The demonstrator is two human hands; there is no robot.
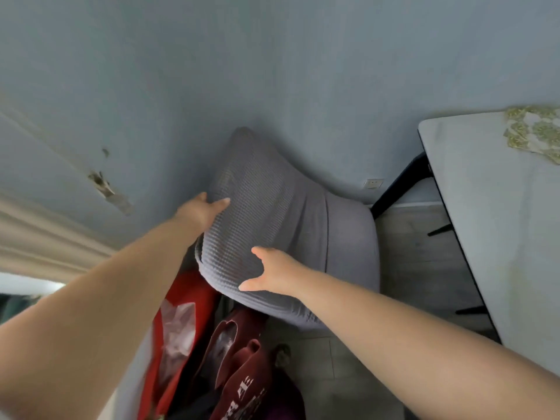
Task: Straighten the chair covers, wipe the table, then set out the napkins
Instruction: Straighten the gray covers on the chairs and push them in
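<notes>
A chair in a grey ribbed chair cover [260,207] stands against the blue wall, its seat toward the table. My left hand [201,209] grips the cover at the far side edge of the backrest, thumb on the front. On the near edge of the backrest my right hand [269,272] holds the cover with thumb and fingers spread around the fabric. The white table [491,213] stands at the right. A cloth with a green pattern [536,131] lies on its far corner.
Red and dark red bags [212,353] sit on the floor beside the chair, below my arms. Black table legs [400,183] stand between chair and table. A wall socket [373,184] is low on the wall. Grey tiled floor [418,262] shows between chair and table.
</notes>
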